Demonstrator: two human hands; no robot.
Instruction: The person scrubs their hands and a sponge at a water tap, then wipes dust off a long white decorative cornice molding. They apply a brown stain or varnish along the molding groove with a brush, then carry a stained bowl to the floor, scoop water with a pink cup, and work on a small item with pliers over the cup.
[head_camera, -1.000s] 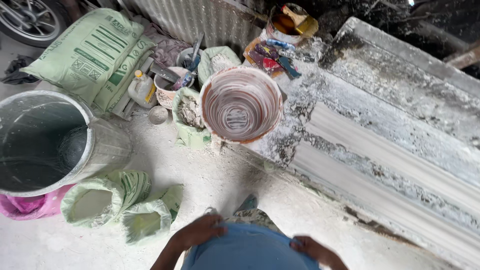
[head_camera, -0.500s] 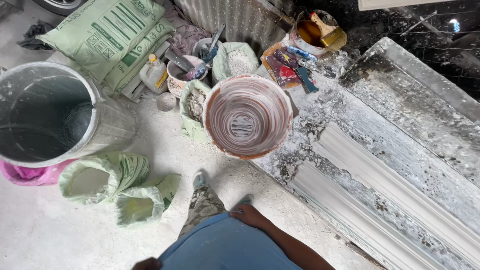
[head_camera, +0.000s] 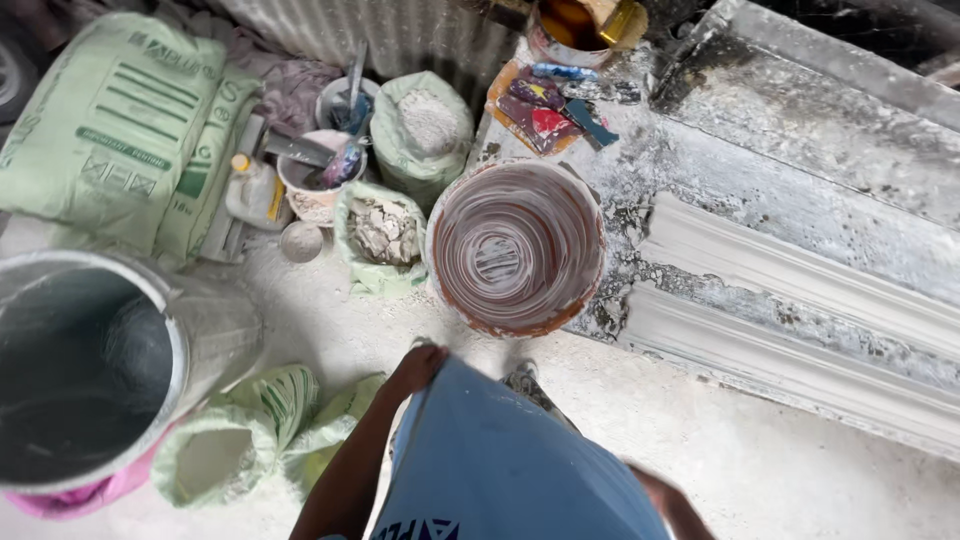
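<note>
In the head view, the left hand (head_camera: 415, 368) was seen at the edge of a blue shirt (head_camera: 500, 460), its fingers curled together against the cloth, though whether the cloth was actually pinched could not be told. The right hand (head_camera: 655, 490) was mostly hidden behind the shirt at the lower edge of the picture, and whether its fingers were apart or together could not be told. Just beyond the left hand, a brown bucket (head_camera: 517, 248) smeared inside with white rings was stood on the dusty white floor (head_camera: 700, 420), touching the edge of a low plaster-caked desk (head_camera: 760, 180). On that desk, beyond the right hand, a long white moulding (head_camera: 800, 300) was laid lengthwise. Beyond the bucket, a small tin of brown liquid (head_camera: 570, 25) and some coloured scrapers (head_camera: 550, 105) were set on the far end of the desk. To the left of the left hand, a large grey drum (head_camera: 90, 370) was stood on a pink cloth, with an open green sack of white powder (head_camera: 215, 455) just beside it. Farther beyond the left hand, a small open bag of white lumps (head_camera: 385, 235), a taller bag of powder (head_camera: 428, 125), a bowl with tools (head_camera: 320, 180) and a stack of green printed sacks (head_camera: 120, 130) were crowded together.
</note>
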